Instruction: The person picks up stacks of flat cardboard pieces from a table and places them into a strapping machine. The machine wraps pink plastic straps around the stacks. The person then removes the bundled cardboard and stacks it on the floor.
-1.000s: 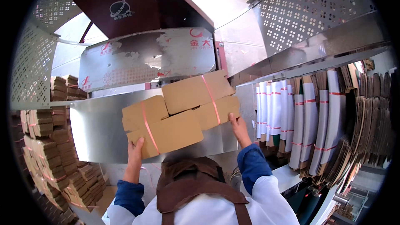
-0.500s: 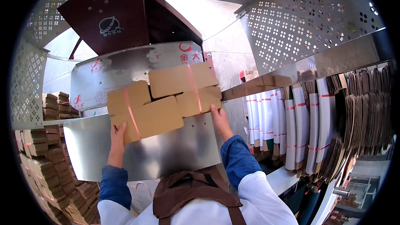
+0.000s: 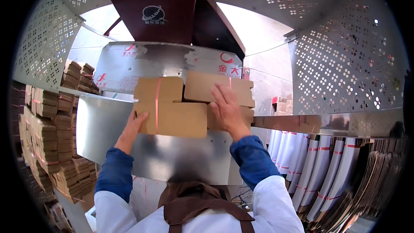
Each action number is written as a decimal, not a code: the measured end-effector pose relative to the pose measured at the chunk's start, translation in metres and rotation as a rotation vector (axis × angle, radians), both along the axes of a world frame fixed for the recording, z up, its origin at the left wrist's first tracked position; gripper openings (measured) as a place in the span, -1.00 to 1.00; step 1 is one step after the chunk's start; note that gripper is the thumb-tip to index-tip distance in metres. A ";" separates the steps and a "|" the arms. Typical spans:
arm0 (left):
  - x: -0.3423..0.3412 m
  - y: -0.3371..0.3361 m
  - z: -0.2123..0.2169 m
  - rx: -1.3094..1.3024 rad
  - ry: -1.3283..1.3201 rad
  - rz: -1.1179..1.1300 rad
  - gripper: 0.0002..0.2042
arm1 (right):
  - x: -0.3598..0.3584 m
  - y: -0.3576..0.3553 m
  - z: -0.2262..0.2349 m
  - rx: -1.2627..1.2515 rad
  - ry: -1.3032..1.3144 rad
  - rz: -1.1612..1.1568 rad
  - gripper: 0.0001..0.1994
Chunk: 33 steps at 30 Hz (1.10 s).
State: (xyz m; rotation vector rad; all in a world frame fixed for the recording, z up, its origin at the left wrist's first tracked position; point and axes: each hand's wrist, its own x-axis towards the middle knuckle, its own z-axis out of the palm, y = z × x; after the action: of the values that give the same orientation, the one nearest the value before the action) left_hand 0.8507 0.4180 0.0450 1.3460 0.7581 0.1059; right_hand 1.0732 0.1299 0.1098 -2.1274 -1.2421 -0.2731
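The cardboard bundle (image 3: pixel 179 118) is in the middle of the scene, above the far part of the shiny metal table (image 3: pixel 159 159); I cannot tell if it rests fully there. It is made of flat brown pieces, with one pink strap (image 3: pixel 157 112) around its left part and another pink strap around its right part, partly covered. The left hand (image 3: pixel 133 128) holds the left near edge of the bundle: the thumb lies on top, and the other fingers are mostly hidden. The right hand (image 3: pixel 228 111) is over the right part, palm down, its fingers straight and a little apart, not closed around anything. On the far side stands a dark red machine housing (image 3: pixel 151 13). To the left there are piles of tied cardboard (image 3: pixel 45 105); to the right, white bundles (image 3: pixel 319 159) stand in a row.
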 end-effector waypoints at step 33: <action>0.034 0.031 -0.017 -0.250 0.251 0.056 -0.38 | -0.025 -0.004 -0.037 -0.402 -0.127 0.265 -0.45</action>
State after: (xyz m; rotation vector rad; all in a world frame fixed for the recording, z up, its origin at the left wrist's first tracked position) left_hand 0.8848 0.4493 0.0280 1.1109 0.9867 -0.1124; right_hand 1.0481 0.1263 0.0731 -2.2641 -1.7553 -0.0441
